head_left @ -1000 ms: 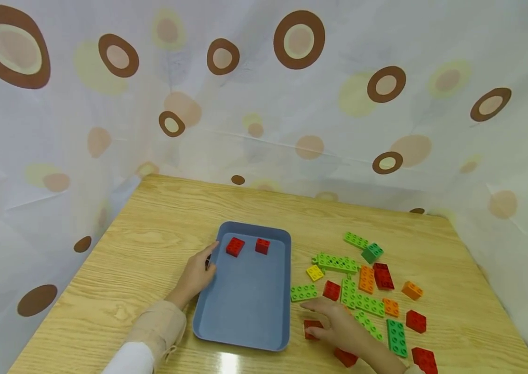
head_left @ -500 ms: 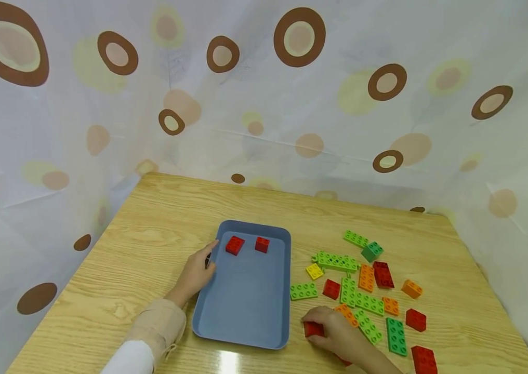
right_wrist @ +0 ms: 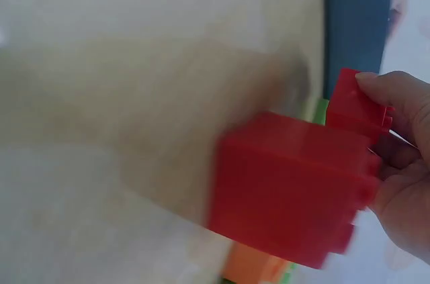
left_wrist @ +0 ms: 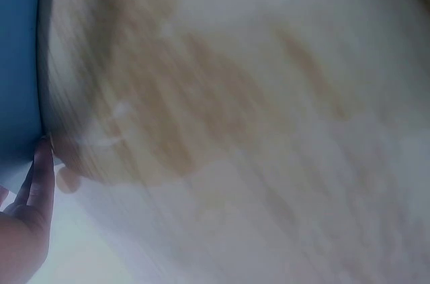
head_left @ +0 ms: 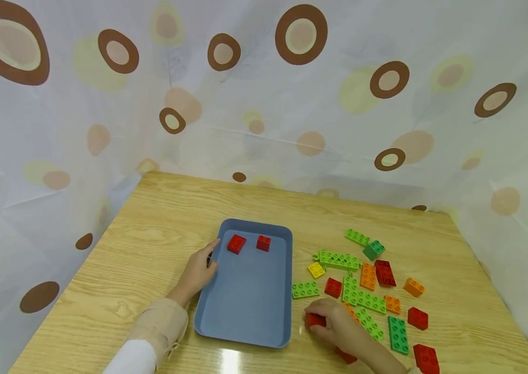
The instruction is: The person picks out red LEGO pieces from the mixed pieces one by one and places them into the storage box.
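My right hand (head_left: 341, 326) pinches a small red toy building brick (head_left: 315, 320) between thumb and fingers, just right of the tray. In the right wrist view that red brick (right_wrist: 355, 107) is held beside another, nearer red brick (right_wrist: 289, 186). Straight fingers of my left hand (head_left: 197, 271) touch the left side of the blue-grey tray (head_left: 243, 340); in the left wrist view, a finger (left_wrist: 42, 180) meets the tray wall (left_wrist: 19, 69). Inside the tray, near its far end, lie a red brick (head_left: 236, 243) and a smaller red brick (head_left: 263, 242).
Right of the tray, loose bricks spread over the wooden table (head_left: 170, 208): a yellow brick (head_left: 316, 269), a dark green brick (head_left: 398, 335), an orange brick (head_left: 413, 287), a red brick (head_left: 333, 287) and several more. A patterned curtain (head_left: 264, 104) hangs behind the table.
My right hand's fingers have closed around the red brick at the tray's right and raised it slightly. The left hand stays against the tray.
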`<state>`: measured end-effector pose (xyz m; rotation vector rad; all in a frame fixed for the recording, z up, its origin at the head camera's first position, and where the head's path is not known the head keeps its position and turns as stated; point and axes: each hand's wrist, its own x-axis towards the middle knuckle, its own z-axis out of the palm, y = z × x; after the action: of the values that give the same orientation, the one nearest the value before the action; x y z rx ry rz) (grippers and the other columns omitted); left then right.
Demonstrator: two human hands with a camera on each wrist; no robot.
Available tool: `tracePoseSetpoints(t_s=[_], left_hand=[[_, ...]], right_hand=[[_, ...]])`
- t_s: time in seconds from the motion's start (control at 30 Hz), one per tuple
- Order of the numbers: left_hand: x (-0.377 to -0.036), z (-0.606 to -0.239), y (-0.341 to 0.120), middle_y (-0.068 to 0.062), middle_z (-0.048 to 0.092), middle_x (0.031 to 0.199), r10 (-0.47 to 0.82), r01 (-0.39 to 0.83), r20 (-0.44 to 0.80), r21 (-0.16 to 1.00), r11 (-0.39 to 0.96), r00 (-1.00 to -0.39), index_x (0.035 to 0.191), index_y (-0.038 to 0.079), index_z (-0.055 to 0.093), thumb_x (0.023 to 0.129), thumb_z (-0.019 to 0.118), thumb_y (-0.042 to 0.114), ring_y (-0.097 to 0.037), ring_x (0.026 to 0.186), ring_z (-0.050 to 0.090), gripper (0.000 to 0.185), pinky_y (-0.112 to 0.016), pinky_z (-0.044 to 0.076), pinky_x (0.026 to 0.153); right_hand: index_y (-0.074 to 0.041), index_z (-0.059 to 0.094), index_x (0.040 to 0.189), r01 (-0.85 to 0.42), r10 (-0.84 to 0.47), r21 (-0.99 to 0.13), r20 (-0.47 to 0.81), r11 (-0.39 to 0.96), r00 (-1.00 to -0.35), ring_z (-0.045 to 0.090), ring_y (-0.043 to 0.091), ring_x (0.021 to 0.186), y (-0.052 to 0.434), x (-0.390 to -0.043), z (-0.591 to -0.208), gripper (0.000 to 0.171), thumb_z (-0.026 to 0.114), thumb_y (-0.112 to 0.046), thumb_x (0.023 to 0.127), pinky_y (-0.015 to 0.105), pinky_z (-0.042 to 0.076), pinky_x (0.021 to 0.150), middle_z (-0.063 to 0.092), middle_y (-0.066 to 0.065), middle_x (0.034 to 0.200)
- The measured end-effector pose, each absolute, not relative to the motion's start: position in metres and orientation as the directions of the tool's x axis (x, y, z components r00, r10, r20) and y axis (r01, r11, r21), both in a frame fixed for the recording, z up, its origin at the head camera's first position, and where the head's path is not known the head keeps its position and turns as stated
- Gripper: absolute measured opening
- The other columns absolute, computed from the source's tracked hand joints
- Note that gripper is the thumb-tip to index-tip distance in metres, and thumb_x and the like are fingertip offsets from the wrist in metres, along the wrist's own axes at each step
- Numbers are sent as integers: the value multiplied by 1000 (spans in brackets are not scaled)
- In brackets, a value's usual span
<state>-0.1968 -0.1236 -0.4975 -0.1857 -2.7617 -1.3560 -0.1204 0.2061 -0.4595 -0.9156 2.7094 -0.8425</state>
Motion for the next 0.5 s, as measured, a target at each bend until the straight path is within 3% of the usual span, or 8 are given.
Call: tracePoseSetpoints(t_s=[0.2, 0.4, 0.5], left_hand=[[-198, -495, -123, -23, 56, 126, 100, 167, 133, 780, 603, -986, 135, -2, 44, 77, 49, -6, -21, 81, 55, 58, -33, 46, 72], [-198, -495, -124, -22, 59, 119, 93, 142, 108, 791, 595, -990, 137, -1, 43, 79, 49, -5, -15, 69, 50, 58, -27, 43, 63], [-198, -497, -123, -22, 60, 117, 91, 145, 113, 784, 604, -989, 136, -2, 43, 78, 49, -5, -16, 70, 51, 58, -28, 44, 65]], right_hand=[[2, 67, 102, -596, -620, -502, 142, 627, -772, 61, 24, 88, 199, -134, -438, 26, 69, 0, 76, 25, 53, 69, 67, 11, 98], [1, 67, 105, -642, -626, -468, 216, 607, -749, 61, 25, 92, 178, -151, -414, 28, 69, 1, 76, 24, 53, 70, 66, 13, 103], [0, 67, 105, -667, -640, -442, 235, 599, -731, 61, 25, 95, 162, -159, -404, 29, 70, -2, 77, 25, 53, 73, 66, 12, 105]])
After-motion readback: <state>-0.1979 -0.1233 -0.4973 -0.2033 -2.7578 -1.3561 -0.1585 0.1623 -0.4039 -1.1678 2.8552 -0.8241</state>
